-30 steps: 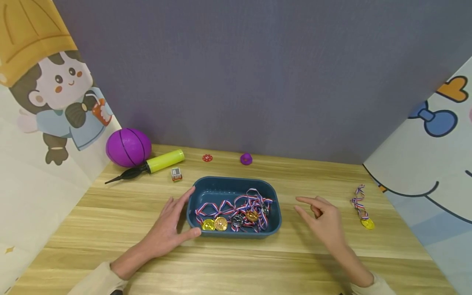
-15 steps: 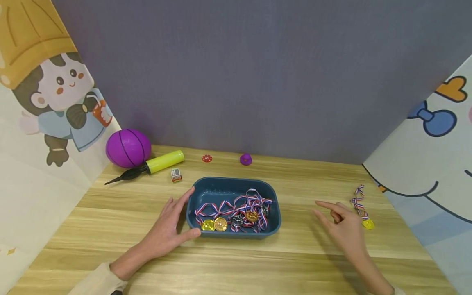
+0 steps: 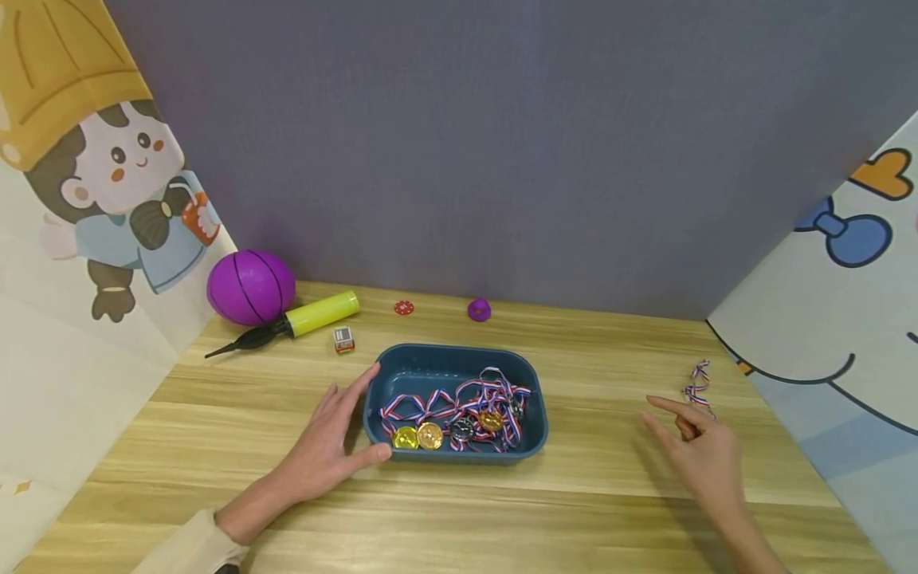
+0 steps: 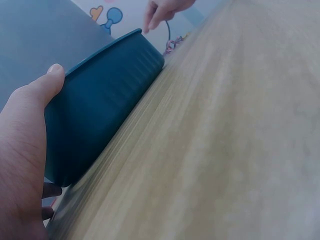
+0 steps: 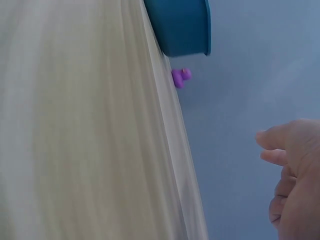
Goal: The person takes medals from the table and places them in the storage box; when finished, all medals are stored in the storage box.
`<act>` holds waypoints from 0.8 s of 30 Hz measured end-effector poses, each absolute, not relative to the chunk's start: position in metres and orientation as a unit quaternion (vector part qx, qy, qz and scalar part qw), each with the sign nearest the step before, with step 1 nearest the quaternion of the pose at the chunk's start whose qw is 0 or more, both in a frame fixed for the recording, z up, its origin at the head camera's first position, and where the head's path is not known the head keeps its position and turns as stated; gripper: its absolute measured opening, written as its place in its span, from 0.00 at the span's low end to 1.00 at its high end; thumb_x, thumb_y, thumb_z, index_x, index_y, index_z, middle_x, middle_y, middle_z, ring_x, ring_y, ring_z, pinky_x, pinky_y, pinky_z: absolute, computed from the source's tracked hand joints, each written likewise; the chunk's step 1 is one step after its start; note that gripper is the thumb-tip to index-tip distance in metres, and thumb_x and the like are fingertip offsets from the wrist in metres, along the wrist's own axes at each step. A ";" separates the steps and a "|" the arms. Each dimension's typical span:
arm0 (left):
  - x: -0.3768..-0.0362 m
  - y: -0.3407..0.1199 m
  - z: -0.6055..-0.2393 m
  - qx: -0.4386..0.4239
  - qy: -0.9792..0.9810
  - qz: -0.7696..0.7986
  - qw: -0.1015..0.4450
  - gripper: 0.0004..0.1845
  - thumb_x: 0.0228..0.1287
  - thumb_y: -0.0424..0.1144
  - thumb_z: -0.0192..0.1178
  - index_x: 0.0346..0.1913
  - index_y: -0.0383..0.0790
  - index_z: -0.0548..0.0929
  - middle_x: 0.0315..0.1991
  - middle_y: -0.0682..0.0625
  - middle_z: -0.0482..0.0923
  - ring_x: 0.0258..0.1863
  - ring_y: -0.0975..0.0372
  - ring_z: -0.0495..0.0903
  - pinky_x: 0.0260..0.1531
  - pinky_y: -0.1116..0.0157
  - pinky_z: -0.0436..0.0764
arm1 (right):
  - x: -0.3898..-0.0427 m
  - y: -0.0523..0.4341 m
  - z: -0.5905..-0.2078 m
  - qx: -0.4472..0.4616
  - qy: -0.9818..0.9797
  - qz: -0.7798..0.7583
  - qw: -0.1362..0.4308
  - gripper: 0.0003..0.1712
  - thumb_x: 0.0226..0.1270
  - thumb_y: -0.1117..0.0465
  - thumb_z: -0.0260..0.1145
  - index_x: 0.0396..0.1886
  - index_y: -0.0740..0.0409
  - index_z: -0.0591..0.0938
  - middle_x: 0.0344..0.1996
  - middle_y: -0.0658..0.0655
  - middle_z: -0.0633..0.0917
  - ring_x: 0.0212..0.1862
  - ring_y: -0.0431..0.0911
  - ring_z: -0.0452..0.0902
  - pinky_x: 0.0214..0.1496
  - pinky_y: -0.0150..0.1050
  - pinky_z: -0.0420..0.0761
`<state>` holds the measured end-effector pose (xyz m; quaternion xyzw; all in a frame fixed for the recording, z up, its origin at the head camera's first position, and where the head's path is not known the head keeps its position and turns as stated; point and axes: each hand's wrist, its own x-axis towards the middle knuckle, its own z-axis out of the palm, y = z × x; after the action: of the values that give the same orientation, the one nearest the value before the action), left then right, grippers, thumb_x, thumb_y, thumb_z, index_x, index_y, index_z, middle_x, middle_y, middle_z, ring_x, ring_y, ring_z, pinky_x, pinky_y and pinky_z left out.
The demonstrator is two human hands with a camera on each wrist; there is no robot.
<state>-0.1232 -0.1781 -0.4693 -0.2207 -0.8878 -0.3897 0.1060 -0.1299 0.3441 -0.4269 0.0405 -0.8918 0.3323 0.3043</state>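
Presently: left hand (image 3: pixel 326 450) flat, fingers straight, braced against tray (image 3: pixel 534 446) end; right hand (image 3: pixel 706 454) loosely spread, empty, over stray medal ribbon (image 3: pixel 697 383) near table's right edge; risk of snagging ribbon, dragging medal off.

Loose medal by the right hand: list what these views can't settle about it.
- Head view: the right hand covers the loose medal's disc; only its ribbon shows, so contact cannot be told.
- Left wrist view: the blue tray hides most of the ribbon.
- Right wrist view: medal out of frame.
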 end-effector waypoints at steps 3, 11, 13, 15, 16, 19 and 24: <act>-0.123 -0.178 -0.470 -0.221 -0.888 -0.390 0.104 0.59 0.70 0.73 0.67 0.92 0.55 0.50 0.84 0.36 0.66 0.81 0.34 0.67 0.81 0.24 0.47 | -0.130 0.354 -0.428 0.011 -0.895 0.331 0.298 0.19 0.56 0.73 0.87 0.48 0.63 0.95 0.20 0.49 0.64 0.21 0.31 0.50 0.20 0.35 0.55; -0.124 -0.178 -0.469 -0.221 -0.888 -0.391 0.100 0.59 0.70 0.72 0.68 0.92 0.54 0.50 0.85 0.36 0.65 0.82 0.34 0.66 0.81 0.24 0.47 | -0.129 0.381 -0.429 -0.028 -0.890 0.323 0.320 0.20 0.55 0.74 0.87 0.48 0.66 0.95 0.16 0.46 0.64 0.20 0.29 0.49 0.19 0.32 0.53; -0.124 -0.178 -0.469 -0.219 -0.888 -0.392 0.098 0.59 0.70 0.72 0.69 0.92 0.55 0.49 0.85 0.36 0.65 0.82 0.34 0.65 0.81 0.24 0.46 | -0.129 0.387 -0.429 -0.028 -0.889 0.317 0.331 0.20 0.54 0.74 0.87 0.48 0.67 0.94 0.15 0.45 0.64 0.19 0.28 0.48 0.18 0.32 0.52; -0.124 -0.178 -0.469 -0.218 -0.888 -0.393 0.096 0.59 0.69 0.72 0.69 0.92 0.56 0.49 0.85 0.36 0.65 0.82 0.34 0.65 0.81 0.24 0.46 | -0.128 0.393 -0.430 -0.032 -0.889 0.309 0.337 0.20 0.53 0.74 0.87 0.47 0.68 0.94 0.14 0.44 0.64 0.18 0.27 0.48 0.17 0.32 0.51; -0.124 -0.179 -0.469 -0.218 -0.888 -0.393 0.096 0.59 0.69 0.72 0.69 0.92 0.56 0.49 0.85 0.36 0.65 0.82 0.34 0.65 0.81 0.24 0.46 | -0.128 0.396 -0.429 -0.032 -0.890 0.303 0.340 0.20 0.53 0.73 0.87 0.47 0.68 0.94 0.13 0.44 0.63 0.18 0.27 0.48 0.17 0.32 0.51; -0.124 -0.179 -0.469 -0.217 -0.888 -0.393 0.096 0.59 0.69 0.72 0.69 0.92 0.56 0.49 0.85 0.36 0.65 0.82 0.34 0.65 0.81 0.24 0.46 | -0.127 0.403 -0.429 -0.053 -0.891 0.304 0.333 0.18 0.54 0.72 0.87 0.46 0.67 0.94 0.12 0.44 0.64 0.17 0.29 0.49 0.18 0.32 0.52; -0.123 -0.179 -0.469 -0.216 -0.889 -0.393 0.096 0.59 0.69 0.71 0.70 0.92 0.57 0.49 0.84 0.36 0.66 0.82 0.33 0.65 0.81 0.25 0.46 | -0.125 0.416 -0.429 -0.103 -0.899 0.300 0.302 0.19 0.59 0.65 0.87 0.50 0.63 0.94 0.11 0.45 0.63 0.17 0.34 0.51 0.18 0.33 0.54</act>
<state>-0.1229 -0.1790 -0.4693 -0.2156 -0.8887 -0.3931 0.0955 -0.1254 0.4157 -0.4286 -0.1035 -0.8989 0.2998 0.3023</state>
